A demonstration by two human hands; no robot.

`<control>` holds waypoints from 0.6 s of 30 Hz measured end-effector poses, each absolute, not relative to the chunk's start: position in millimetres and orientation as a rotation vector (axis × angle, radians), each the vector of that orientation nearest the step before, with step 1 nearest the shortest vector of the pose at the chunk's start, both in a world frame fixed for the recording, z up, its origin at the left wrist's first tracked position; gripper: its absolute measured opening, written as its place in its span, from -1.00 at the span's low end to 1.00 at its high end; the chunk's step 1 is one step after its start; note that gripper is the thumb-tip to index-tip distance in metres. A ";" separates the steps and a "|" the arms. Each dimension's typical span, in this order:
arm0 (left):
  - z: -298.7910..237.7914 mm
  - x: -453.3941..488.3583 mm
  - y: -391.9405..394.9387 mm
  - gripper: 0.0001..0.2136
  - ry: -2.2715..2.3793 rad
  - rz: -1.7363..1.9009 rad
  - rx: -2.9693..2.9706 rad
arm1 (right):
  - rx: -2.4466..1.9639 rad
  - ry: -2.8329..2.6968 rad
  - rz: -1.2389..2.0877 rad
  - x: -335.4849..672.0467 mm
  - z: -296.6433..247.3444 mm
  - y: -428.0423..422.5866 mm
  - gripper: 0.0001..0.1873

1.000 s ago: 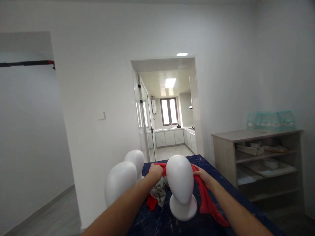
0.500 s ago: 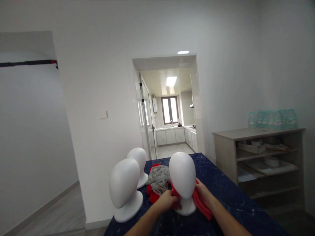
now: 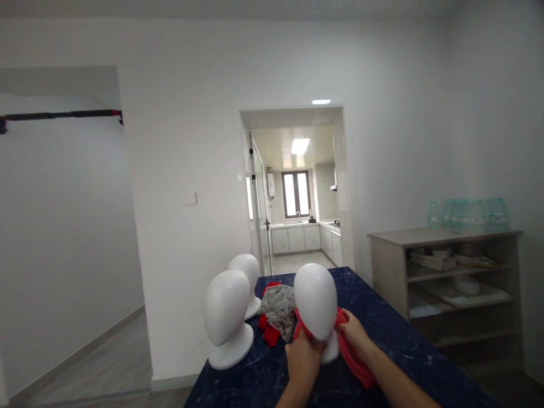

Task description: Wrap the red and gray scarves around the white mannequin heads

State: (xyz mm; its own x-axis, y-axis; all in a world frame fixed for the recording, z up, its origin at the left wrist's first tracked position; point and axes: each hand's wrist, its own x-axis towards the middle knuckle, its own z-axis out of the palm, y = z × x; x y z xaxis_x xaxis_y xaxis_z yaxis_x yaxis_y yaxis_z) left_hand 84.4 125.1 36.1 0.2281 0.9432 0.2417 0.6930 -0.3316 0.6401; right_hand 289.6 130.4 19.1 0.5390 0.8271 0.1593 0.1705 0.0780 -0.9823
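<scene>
A white mannequin head [image 3: 315,300] stands upright on the table, with a red scarf [image 3: 356,365] passing behind its neck. My left hand [image 3: 304,350] is at the front of the neck, its fingers closed on the scarf's left part. On the other side, my right hand [image 3: 353,328] grips the scarf beside the head, and a long end hangs below it onto the table. The head hides the middle of the scarf.
Two more white mannequin heads, a near one [image 3: 227,309] and a far one [image 3: 246,272], stand at the left. A grey and red cloth heap [image 3: 278,306] lies between them and my hands on the dark blue marbled table [image 3: 408,362]. A shelf unit [image 3: 386,249] stands at right.
My left hand has moved from the left side of the neck to its front, pulling the scarf along. My right hand keeps its hold. The camera view has shifted slightly.
</scene>
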 end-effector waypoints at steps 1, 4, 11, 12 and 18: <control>38.4 85.3 124.3 -0.45 1.516 0.856 2.127 | -1.472 -0.922 0.589 292.8 19.9 125.0 -0.45; 45.0 84.2 125.6 -0.57 1.535 0.836 2.186 | -1.580 -0.968 0.540 299.6 20.6 105.1 -0.57; 48.7 82.0 129.6 -0.64 1.589 0.740 2.329 | -1.566 -1.057 0.471 262.6 7.2 78.4 -0.85; 47.1 81.7 131.1 -0.65 1.578 0.759 2.311 | -1.535 -1.065 0.441 253.9 4.0 78.7 -0.86; 37.8 72.3 143.3 -0.62 1.351 0.859 2.172 | -1.447 -1.137 0.384 220.9 -10.2 88.3 -0.53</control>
State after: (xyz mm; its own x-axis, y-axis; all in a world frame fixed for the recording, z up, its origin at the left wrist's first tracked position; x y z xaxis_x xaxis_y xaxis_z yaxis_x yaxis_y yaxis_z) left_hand 72.3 143.3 37.8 0.3299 0.9037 0.2729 0.6308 -0.4261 0.6485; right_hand 220.9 88.3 -10.2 0.4687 0.8017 0.3710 0.4120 0.1731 -0.8946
